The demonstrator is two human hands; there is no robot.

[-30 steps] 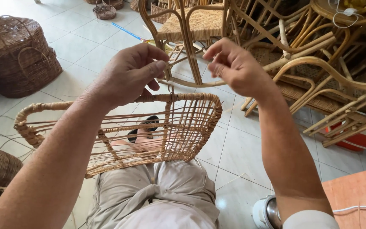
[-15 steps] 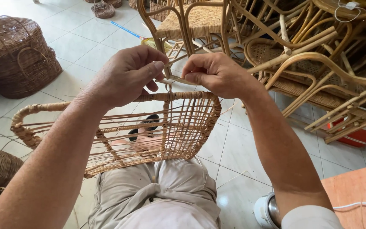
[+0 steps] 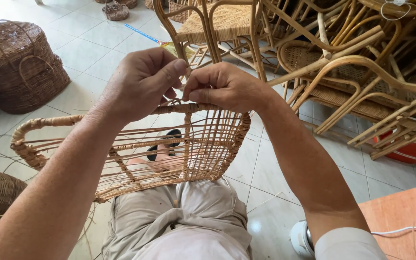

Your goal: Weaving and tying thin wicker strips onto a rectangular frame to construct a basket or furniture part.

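While stacked rattan chairs (image 3: 343,62) fill the background, a half-woven basket frame (image 3: 136,154) rests over the person's lap, its far rim directly under both hands. The left hand (image 3: 140,84) and right hand (image 3: 225,86) nearly touch, each grip pinched shut on a thin strand (image 3: 181,98) at that rim.

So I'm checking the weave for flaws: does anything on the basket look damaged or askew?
Nothing looks broken. The rattan basket frame is only partly woven, with wide gaps between strands. Both the left hand and right hand pinch at its top rim.
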